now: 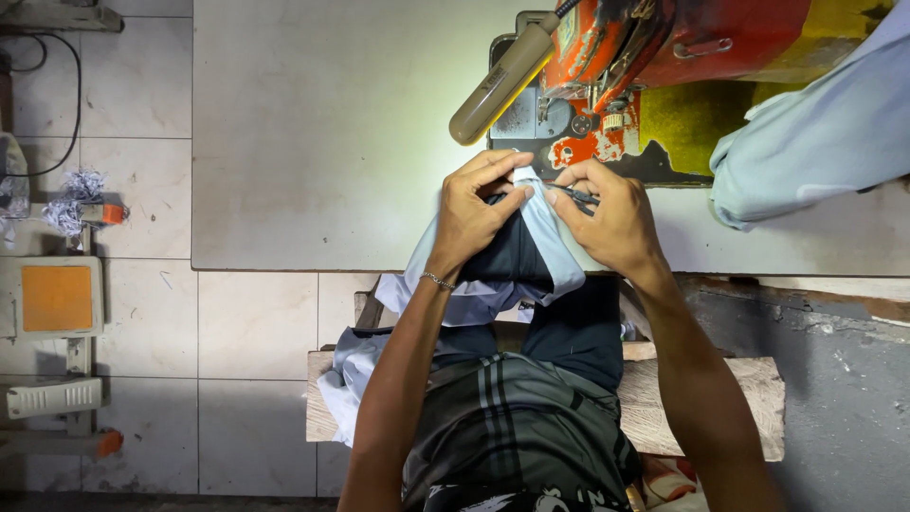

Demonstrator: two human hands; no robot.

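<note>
Pale blue and dark garment (pixel 519 248) bunched at the table's (pixel 322 142) near edge, just in front of the orange sewing machine (pixel 645 57); left hand (pixel 474 213) pinching a fold taut, seemingly to steady it; right hand (pixel 611 213) closed on a small dark tool (pixel 574 194), tip at the cloth; lamp (pixel 502 81) angled down over the work.
</note>
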